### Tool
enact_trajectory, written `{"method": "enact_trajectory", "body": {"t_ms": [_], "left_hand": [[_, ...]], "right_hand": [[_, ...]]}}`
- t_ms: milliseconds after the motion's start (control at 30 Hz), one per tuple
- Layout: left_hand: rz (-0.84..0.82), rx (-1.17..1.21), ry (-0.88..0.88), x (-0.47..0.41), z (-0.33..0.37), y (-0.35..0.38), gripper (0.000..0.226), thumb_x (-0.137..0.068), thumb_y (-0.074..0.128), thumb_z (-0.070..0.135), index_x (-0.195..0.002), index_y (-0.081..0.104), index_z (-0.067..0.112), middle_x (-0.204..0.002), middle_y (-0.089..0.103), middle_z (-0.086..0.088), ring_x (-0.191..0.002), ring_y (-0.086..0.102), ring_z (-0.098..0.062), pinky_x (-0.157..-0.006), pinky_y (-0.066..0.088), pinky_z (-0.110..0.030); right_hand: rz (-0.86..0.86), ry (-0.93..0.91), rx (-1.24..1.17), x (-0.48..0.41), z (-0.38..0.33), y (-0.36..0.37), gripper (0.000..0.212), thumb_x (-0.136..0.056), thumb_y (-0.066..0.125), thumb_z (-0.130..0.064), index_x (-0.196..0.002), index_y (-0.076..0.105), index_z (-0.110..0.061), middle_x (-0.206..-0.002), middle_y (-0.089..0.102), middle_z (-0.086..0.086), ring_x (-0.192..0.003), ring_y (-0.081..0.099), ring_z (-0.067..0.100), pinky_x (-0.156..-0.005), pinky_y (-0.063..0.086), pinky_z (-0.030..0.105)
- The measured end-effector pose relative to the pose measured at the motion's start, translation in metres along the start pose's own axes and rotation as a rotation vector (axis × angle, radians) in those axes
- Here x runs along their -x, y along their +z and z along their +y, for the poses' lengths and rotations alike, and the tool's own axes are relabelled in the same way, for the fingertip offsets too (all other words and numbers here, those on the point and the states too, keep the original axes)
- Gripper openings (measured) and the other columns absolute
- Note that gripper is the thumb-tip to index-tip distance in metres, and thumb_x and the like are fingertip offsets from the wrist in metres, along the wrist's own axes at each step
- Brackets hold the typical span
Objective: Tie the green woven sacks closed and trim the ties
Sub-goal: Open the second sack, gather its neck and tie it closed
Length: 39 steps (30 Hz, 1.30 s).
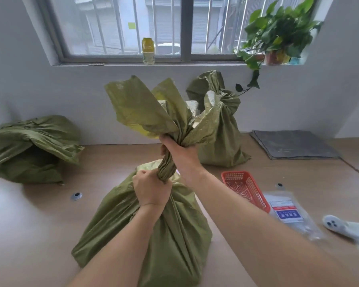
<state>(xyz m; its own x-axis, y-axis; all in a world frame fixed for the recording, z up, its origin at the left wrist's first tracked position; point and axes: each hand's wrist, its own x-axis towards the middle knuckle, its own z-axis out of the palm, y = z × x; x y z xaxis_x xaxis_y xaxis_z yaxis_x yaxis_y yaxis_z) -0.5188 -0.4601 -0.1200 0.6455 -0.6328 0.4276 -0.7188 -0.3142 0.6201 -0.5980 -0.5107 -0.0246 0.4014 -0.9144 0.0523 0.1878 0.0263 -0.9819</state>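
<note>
Now: sack (153,224) soft, slick weave; left grip (151,191) clenched low round twisted neck (166,167); right grip (180,151) clenched just above, under flared mouth (141,104). Best hold, I'd judge: neck, between grips.

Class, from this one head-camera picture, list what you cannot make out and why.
Head view only.
1. Contents of the front sack: hidden by its weave.
2. Any tie on its neck: covered by the left hand and right hand.
3. Label on the packet: blurred, too small.
4. The white object near the right edge: too blurred to identify.
</note>
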Motion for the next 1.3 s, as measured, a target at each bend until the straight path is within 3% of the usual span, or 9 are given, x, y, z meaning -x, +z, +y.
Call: {"method": "enact_trajectory", "body": {"t_ms": [100,233,300,367,433,600,867,1033,1300], "left_hand": [[-0.003,-0.137,0.141,0.008,0.022,0.006,0.01,-0.055,0.055,0.018,-0.048,0.062,0.014,-0.042,0.043,0.008,-0.063,0.049,-0.028,-0.069,0.039,-0.034],[-0.124,-0.353,0.263,0.014,0.045,0.019,0.014,-0.065,0.062,0.02,-0.051,0.065,0.019,-0.047,0.058,0.0,-0.073,0.055,-0.03,-0.077,0.042,-0.04],[-0.154,-0.448,0.322,0.019,0.056,0.024,0.013,-0.061,0.073,0.013,-0.053,0.066,0.021,-0.049,0.061,0.0,-0.073,0.056,-0.03,-0.074,0.035,-0.038],[-0.166,-0.498,0.369,0.025,0.067,0.029,0.019,-0.056,0.077,0.009,-0.058,0.064,0.023,-0.049,0.061,0.001,-0.071,0.055,-0.029,-0.071,0.025,-0.038],[-0.191,-0.52,0.42,0.033,0.077,0.034,0.025,-0.058,0.074,0.009,-0.073,0.062,0.025,-0.051,0.06,0.001,-0.074,0.054,-0.029,-0.072,0.023,-0.039],[-0.297,-0.408,0.602,0.054,0.107,0.038,0.007,-0.077,0.056,0.027,-0.08,0.049,0.025,-0.063,0.062,-0.002,-0.08,0.058,-0.03,-0.084,0.024,-0.041],[-0.429,-0.469,0.616,0.09,0.178,0.065,0.007,-0.085,0.049,0.018,-0.08,0.047,0.023,-0.083,0.071,-0.003,-0.077,0.043,-0.028,-0.099,0.027,-0.044],[-0.462,-0.506,0.615,0.128,0.216,0.109,0.009,-0.087,0.049,0.023,-0.082,0.056,0.022,-0.085,0.073,-0.005,-0.09,0.062,-0.029,-0.103,0.027,-0.045],[-0.465,-0.635,0.542,0.172,0.268,0.193,0.022,-0.088,0.049,0.032,-0.091,0.068,0.022,-0.085,0.074,-0.003,-0.088,0.061,-0.027,-0.101,0.026,-0.044]], "right_hand": [[0.152,0.075,-0.089,0.004,-0.002,-0.03,0.032,-0.09,0.074,-0.022,-0.065,0.059,-0.01,-0.064,0.061,0.009,-0.056,0.056,0.015,-0.058,0.048,0.023],[0.325,0.167,-0.274,0.013,-0.002,-0.07,0.025,-0.094,0.072,-0.029,-0.097,0.066,-0.005,-0.067,0.07,0.008,-0.059,0.065,0.017,-0.066,0.056,0.033],[0.398,0.175,-0.305,0.019,0.0,-0.088,0.026,-0.098,0.067,-0.032,-0.095,0.067,-0.006,-0.065,0.07,0.004,-0.063,0.066,0.018,-0.073,0.057,0.038],[0.463,0.184,-0.336,0.029,0.001,-0.103,0.029,-0.1,0.064,-0.034,-0.09,0.066,-0.007,-0.065,0.069,0.003,-0.064,0.064,0.018,-0.068,0.058,0.033],[0.496,0.192,-0.373,0.036,0.0,-0.118,0.03,-0.101,0.062,-0.035,-0.086,0.064,-0.009,-0.069,0.066,0.004,-0.063,0.062,0.018,-0.059,0.056,0.027],[0.581,0.174,-0.341,0.054,0.001,-0.156,0.034,-0.094,0.07,-0.043,-0.081,0.068,-0.011,-0.073,0.069,0.004,-0.06,0.066,0.016,-0.069,0.058,0.032],[0.692,0.133,-0.384,0.075,0.009,-0.233,0.059,-0.086,0.075,-0.056,-0.124,0.068,-0.011,-0.106,0.076,0.005,-0.096,0.074,0.02,-0.08,0.06,0.034],[0.716,0.142,-0.415,0.076,0.026,-0.297,0.092,-0.059,0.082,-0.071,-0.129,0.068,-0.013,-0.122,0.075,0.008,-0.118,0.069,0.027,-0.108,0.053,0.048],[0.651,0.238,-0.429,0.08,0.069,-0.41,0.056,-0.083,0.078,-0.049,-0.123,0.069,-0.01,-0.116,0.076,0.01,-0.103,0.074,0.021,-0.092,0.06,0.039]]}}
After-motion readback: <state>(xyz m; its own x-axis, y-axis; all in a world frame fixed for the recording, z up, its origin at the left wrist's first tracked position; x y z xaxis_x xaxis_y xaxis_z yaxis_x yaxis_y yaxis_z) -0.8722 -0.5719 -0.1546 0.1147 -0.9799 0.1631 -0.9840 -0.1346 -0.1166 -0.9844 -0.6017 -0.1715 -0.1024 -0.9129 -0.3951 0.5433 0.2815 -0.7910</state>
